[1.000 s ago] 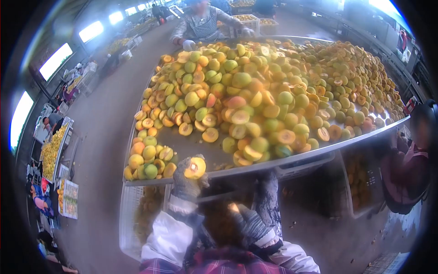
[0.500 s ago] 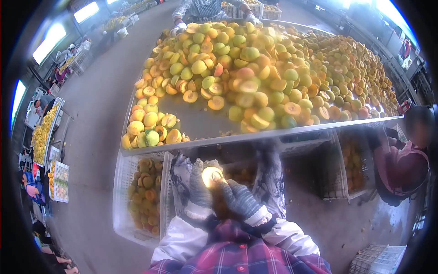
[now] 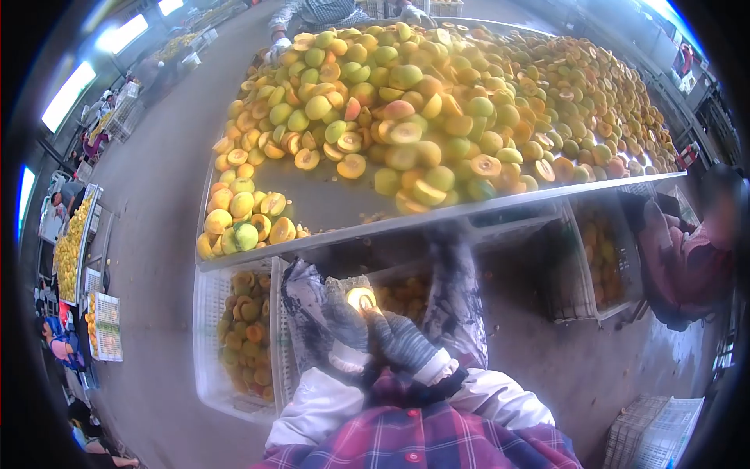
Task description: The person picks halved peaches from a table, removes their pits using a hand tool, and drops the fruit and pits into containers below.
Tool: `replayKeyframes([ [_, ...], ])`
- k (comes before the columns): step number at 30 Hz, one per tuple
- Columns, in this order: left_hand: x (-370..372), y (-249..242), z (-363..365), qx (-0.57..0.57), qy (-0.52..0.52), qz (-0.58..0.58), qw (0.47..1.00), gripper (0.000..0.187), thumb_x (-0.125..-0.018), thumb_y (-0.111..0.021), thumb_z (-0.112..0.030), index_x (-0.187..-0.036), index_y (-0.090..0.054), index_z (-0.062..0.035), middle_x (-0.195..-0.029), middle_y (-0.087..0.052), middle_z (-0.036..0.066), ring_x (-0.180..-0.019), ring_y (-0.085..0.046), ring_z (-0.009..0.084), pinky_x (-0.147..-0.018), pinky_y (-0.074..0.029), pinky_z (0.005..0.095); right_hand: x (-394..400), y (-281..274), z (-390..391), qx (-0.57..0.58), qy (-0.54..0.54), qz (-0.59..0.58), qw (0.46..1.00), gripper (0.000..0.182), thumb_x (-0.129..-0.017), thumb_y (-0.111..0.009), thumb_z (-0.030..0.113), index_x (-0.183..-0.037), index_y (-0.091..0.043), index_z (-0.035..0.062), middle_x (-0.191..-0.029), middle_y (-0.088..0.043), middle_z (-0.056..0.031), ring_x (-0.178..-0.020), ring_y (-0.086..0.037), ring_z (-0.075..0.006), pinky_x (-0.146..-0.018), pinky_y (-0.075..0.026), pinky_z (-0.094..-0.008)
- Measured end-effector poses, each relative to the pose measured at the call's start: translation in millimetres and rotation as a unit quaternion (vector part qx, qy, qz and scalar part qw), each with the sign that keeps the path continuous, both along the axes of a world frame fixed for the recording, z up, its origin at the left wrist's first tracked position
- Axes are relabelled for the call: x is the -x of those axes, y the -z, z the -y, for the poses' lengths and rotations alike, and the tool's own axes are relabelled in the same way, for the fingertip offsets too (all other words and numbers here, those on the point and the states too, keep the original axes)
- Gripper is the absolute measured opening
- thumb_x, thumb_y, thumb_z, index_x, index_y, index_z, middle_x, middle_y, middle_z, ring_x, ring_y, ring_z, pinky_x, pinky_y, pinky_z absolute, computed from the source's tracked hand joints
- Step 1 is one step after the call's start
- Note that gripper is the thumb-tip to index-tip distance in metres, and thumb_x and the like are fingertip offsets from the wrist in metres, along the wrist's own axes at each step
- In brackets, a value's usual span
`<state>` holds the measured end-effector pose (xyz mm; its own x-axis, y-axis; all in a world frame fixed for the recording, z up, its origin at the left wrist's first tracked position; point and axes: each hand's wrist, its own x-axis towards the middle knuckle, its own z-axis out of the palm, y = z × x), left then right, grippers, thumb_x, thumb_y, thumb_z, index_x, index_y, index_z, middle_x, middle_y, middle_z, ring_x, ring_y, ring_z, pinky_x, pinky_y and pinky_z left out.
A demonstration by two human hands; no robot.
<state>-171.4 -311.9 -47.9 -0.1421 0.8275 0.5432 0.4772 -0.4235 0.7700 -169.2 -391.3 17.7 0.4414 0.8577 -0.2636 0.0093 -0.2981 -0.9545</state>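
Low in front of my lap, my gloved left hand [image 3: 344, 319] is closed around a halved yellow peach [image 3: 360, 298], its bright cut face turned up. My right hand [image 3: 402, 342], in a grey glove, reaches in from the right with its fingers closed and their tips at the cut face. Whatever those fingers may grip is too small or hidden to make out. Beyond my hands, a metal table [image 3: 324, 195] bears a large heap of peaches [image 3: 406, 109], many of them cut in half.
A white crate [image 3: 205, 336] of peach halves stands left of my legs, and another crate [image 3: 578, 266] is under the table at right. A co-worker's gloved hand [image 3: 277, 48] rests at the heap's far left. A person [image 3: 687, 258] sits at right; stacked crates [image 3: 652, 430] stand lower right.
The view has shifted slightly, so the table appears farther left and higher. Both hands stay together at the peach half; the right fingertips still meet its cut face.
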Motion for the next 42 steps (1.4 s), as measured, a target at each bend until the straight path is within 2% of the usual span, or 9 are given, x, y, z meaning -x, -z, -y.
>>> replayKeyframes([
  [10,18,50,-20,-0.033,0.0,-0.119,0.992,0.033,-0.086,-0.067,-0.017,-0.117,-0.064,-0.0038,-0.115,-0.064,0.012,-0.106,-0.061,0.0232,-0.093,-0.048,0.0342,-4,43,13,0.007,-0.132,0.122,0.984,0.087,-0.082,-0.055,0.031,-0.143,-0.012,-0.0135,-0.13,-0.042,-0.0339,-0.119,-0.047,-0.0459,-0.102,-0.04,-0.0452],
  [12,29,12,-30,0.165,0.188,0.001,0.968,0.026,-0.089,-0.065,-0.019,-0.109,-0.065,-0.0024,-0.103,-0.066,0.013,-0.096,-0.063,0.0223,-0.085,-0.051,0.0336,4,41,10,-0.008,0.046,-0.02,0.999,0.04,-0.104,-0.038,0.033,-0.119,-0.06,0.0028,-0.09,-0.064,-0.0109,-0.074,-0.062,-0.0207,-0.069,-0.05,-0.0312],
  [15,40,-46,-44,0.434,0.43,0.176,0.772,0.024,-0.092,-0.062,-0.023,-0.097,-0.067,-0.0002,-0.086,-0.068,0.013,-0.081,-0.067,0.0209,-0.074,-0.054,0.0327,-7,39,19,-0.041,0.007,-0.033,0.999,0.042,-0.103,-0.04,0.037,-0.118,-0.062,0.004,-0.094,-0.065,-0.0084,-0.081,-0.06,-0.0164,-0.073,-0.05,-0.0278],
  [18,39,-63,-53,0.436,0.466,0.101,0.763,0.027,-0.094,-0.06,-0.026,-0.092,-0.066,-0.0002,-0.082,-0.068,0.012,-0.077,-0.066,0.0204,-0.072,-0.054,0.0321,-14,8,27,-0.109,-0.005,-0.025,0.994,0.04,-0.103,-0.043,0.036,-0.116,-0.063,0.0041,-0.095,-0.067,-0.0085,-0.088,-0.061,-0.0151,-0.077,-0.049,-0.0264],
  [19,39,-67,-56,0.437,0.481,0.065,0.757,0.029,-0.094,-0.059,-0.028,-0.09,-0.066,-0.0002,-0.08,-0.068,0.012,-0.075,-0.066,0.0201,-0.071,-0.055,0.0317,-26,-6,26,-0.003,-0.01,-0.302,0.953,0.04,-0.102,-0.044,0.035,-0.118,-0.062,0.0021,-0.097,-0.068,-0.0102,-0.09,-0.062,-0.0141,-0.08,-0.049,-0.0268],
  [23,17,-116,-55,0.615,0.436,0.016,0.658,0.046,-0.096,-0.052,-0.042,-0.079,-0.066,-0.0006,-0.072,-0.066,0.011,-0.063,-0.063,0.0189,-0.064,-0.054,0.0302,-35,14,16,-0.004,-0.069,-0.047,0.996,0.059,-0.097,-0.04,0.056,-0.117,-0.059,0.0034,-0.089,-0.067,-0.0112,-0.083,-0.061,-0.0173,-0.079,-0.046,-0.0354],
  [35,24,-77,-30,0.502,0.343,0.151,0.779,0.035,-0.094,-0.055,-0.036,-0.08,-0.062,-0.0048,-0.065,-0.062,0.008,-0.052,-0.058,0.0189,-0.052,-0.049,0.0286,16,54,6,-0.156,0.073,0.025,0.985,0.033,-0.097,-0.052,0.029,-0.11,-0.056,-0.0008,-0.078,-0.064,-0.0058,-0.069,-0.062,-0.0176,-0.058,-0.048,-0.0346],
  [37,19,-91,-26,0.467,0.367,0.103,0.798,0.027,-0.094,-0.056,-0.033,-0.084,-0.059,-0.008,-0.065,-0.061,0.007,-0.054,-0.059,0.0192,-0.055,-0.05,0.03,11,68,13,-0.149,0.015,0.294,0.944,0.029,-0.095,-0.051,0.02,-0.116,-0.053,-0.0012,-0.094,-0.065,-0.0058,-0.079,-0.063,-0.0173,-0.069,-0.052,-0.0321],
  [42,16,-150,-24,0.353,0.534,-0.001,0.768,0.039,-0.097,-0.05,-0.034,-0.077,-0.064,-0.0039,-0.063,-0.063,0.008,-0.057,-0.06,0.019,-0.059,-0.05,0.029,-26,39,22,-0.107,-0.166,0.271,0.942,0.034,-0.096,-0.049,0.017,-0.125,-0.051,-0.0013,-0.119,-0.057,-0.0102,-0.109,-0.057,-0.0173,-0.093,-0.048,-0.0279],
])
